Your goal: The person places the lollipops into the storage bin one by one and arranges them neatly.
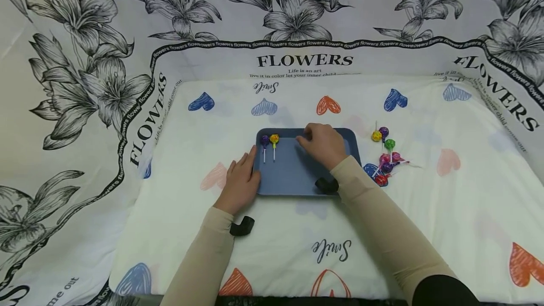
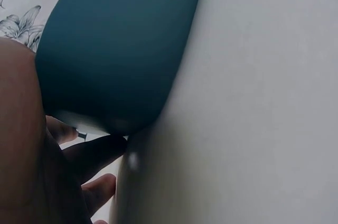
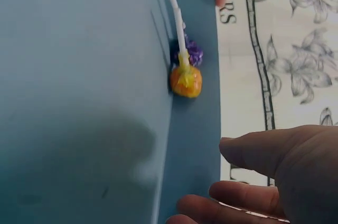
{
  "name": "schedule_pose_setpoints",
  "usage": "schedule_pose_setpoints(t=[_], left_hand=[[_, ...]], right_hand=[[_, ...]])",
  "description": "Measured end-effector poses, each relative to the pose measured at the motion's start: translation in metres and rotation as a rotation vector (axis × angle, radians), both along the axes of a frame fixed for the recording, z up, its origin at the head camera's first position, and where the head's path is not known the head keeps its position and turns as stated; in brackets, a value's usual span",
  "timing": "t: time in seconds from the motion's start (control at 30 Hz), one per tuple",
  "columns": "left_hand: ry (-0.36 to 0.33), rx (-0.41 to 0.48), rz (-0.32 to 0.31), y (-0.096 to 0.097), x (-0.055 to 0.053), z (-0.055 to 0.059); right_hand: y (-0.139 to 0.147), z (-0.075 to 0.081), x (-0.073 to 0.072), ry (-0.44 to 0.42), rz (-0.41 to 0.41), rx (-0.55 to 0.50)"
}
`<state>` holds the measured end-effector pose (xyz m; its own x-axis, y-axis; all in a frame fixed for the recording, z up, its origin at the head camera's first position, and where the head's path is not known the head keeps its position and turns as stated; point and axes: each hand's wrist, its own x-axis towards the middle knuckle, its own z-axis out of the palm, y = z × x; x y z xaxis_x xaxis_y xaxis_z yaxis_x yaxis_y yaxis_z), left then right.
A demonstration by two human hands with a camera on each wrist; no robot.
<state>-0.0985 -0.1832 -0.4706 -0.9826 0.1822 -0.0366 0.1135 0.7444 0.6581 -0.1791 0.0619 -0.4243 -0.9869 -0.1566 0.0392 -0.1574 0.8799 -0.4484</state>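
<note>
A blue rectangular tray (image 1: 282, 181) lies on the white cloth. Inside, at its back left corner, a purple lollipop (image 1: 265, 140) and a yellow-orange lollipop (image 1: 274, 139) stand side by side, white sticks toward me. My left hand (image 1: 238, 185) is at the tray's left side, fingers extended along the edge and fingertips at the rim. Over the back right part of the tray is my right hand (image 1: 325, 145). In the right wrist view its thumb (image 3: 253, 152) and fingers are apart with nothing between them, and the orange lollipop (image 3: 186, 82) lies a little way off.
Right of the tray is a loose group of lollipops: a yellow one (image 1: 376, 136), a green one (image 1: 389, 144), a red one (image 1: 381, 181) and several pink and purple ones. The heart-printed cloth (image 1: 425, 211) lies over a flower-printed sheet (image 1: 204, 63).
</note>
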Motion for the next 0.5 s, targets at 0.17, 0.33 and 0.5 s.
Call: schedule_pose_setpoints(t=[0.17, 0.33, 0.5], left_hand=[[0.009, 0.003, 0.007, -0.004, 0.000, -0.001], [0.002, 0.006, 0.002, -0.004, 0.000, -0.001], [-0.013, 0.004, -0.009, 0.000, -0.002, -0.001]], right_hand=[[0.009, 0.006, 0.002, -0.017, -0.001, 0.004], [0.024, 0.011, 0.004, 0.001, -0.027, -0.028], [0.040, 0.011, 0.007, -0.011, -0.058, -0.048]])
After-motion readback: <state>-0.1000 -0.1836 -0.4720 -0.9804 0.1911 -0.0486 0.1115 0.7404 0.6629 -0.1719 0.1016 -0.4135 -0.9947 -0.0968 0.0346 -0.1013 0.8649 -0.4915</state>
